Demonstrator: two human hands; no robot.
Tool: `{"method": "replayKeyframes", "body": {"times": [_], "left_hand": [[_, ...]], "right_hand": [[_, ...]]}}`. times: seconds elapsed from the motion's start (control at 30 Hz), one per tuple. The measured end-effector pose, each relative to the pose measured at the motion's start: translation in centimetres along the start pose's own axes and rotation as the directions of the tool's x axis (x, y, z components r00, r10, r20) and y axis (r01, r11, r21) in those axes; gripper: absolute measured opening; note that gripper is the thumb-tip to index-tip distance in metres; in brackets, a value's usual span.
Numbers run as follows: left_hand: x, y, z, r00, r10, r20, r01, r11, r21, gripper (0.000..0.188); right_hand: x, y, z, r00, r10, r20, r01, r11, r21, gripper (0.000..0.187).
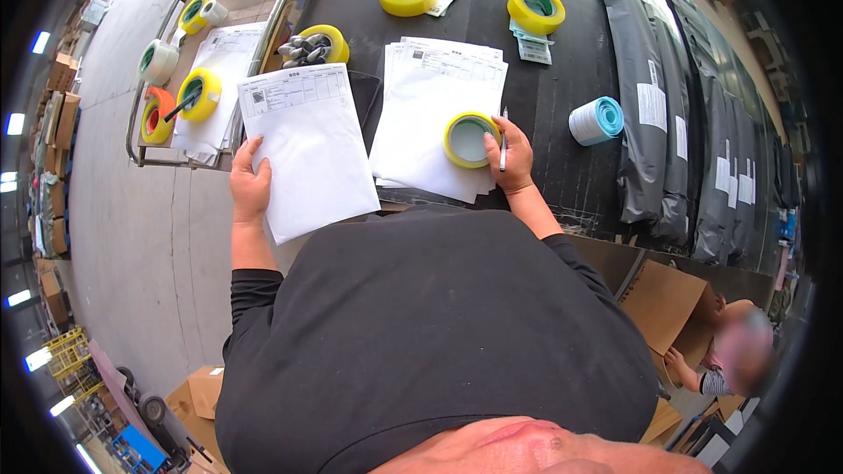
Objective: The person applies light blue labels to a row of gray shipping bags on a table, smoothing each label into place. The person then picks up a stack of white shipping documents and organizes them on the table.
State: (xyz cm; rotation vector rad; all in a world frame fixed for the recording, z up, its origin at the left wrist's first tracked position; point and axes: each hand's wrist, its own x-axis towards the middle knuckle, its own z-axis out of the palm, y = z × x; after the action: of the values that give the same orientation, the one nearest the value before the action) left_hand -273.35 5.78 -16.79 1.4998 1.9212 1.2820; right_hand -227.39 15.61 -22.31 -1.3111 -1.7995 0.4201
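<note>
My left hand (252, 183) is closed on the lower left edge of a white printed sheet (318, 167), thumb on top. This sheet has a table printed along its upper part. My right hand (513, 154) holds a slim pen (503, 151) upright between its fingers. Its thumb and fingertips also touch the right side of a yellow tape roll (449, 142). That roll lies on a stack of similar sheets (413, 154) on the dark table. Left of the stack, a dark flat object (364, 92) is partly covered by the sheet.
More tape rolls (406, 7) and labels (534, 47) lie on the dark table (562, 70). A blue-and-white label roll (597, 120) stands near wrapped grey packages (637, 123). A cart (241, 35) at left carries tape and papers. Another person (742, 347) reaches into a cardboard box (667, 303).
</note>
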Motion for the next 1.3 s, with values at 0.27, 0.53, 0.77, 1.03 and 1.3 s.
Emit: {"method": "replayKeyframes", "body": {"times": [0.27,0.53,0.77,1.03,1.3], "left_hand": [[0.3,1.3,0.9,0.993,0.119,-0.007,-0.117,0.986,0.121,0.04],[0.2,1.7,1.4,0.99,0.14,0.011,-0.14,0.976,0.164,0.039],[-0.2,3.4,1.3,0.964,0.265,-0.027,-0.255,0.946,0.199,0.037],[0.6,7.2,-0.7,0.985,0.141,-0.104,-0.16,0.967,-0.201,0.036],[5.1,3.0,-4.8,0.978,0.199,0.054,-0.166,0.915,-0.369,0.044]], "right_hand": [[0.0,-0.1,0.0,1.0,0.002,-0.008,-0.002,1.0,0.003,0.035],[0.0,0.0,-0.1,1.0,0.005,-0.004,-0.005,1.0,0.014,0.036],[-0.2,1.7,0.8,0.986,0.102,-0.132,-0.038,0.908,0.417,0.041],[6.0,-8.8,1.5,0.941,-0.002,0.34,-0.177,0.85,0.496,0.068],[9.7,-17.9,11.1,0.609,0.033,0.793,-0.757,0.321,0.568,0.053]]}}
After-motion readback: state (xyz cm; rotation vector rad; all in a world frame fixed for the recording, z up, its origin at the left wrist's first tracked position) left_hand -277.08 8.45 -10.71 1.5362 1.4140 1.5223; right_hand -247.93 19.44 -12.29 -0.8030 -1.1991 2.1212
